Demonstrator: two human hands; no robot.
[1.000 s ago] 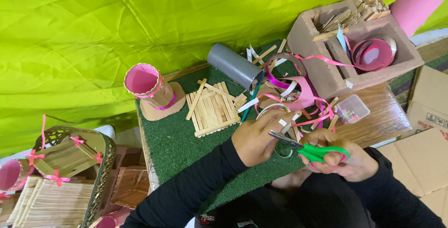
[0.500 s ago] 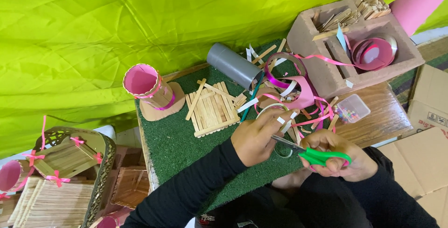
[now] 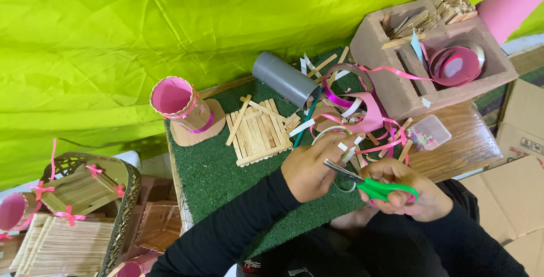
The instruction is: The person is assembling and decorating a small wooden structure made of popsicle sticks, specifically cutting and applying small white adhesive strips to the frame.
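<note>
The green-handled scissors (image 3: 371, 185), blades slightly parted, sit over the green worktop (image 3: 218, 172) edge, the right hand (image 3: 405, 193) clasped around their loops. The left hand (image 3: 309, 169) is curled shut beside the blades; what it pinches is hidden.

The scissors (image 3: 368, 183) have green plastic handles and short metal blades, slightly open, pointing left toward a thin white strip (image 3: 347, 147). They are held above the green mat's front edge.
</note>
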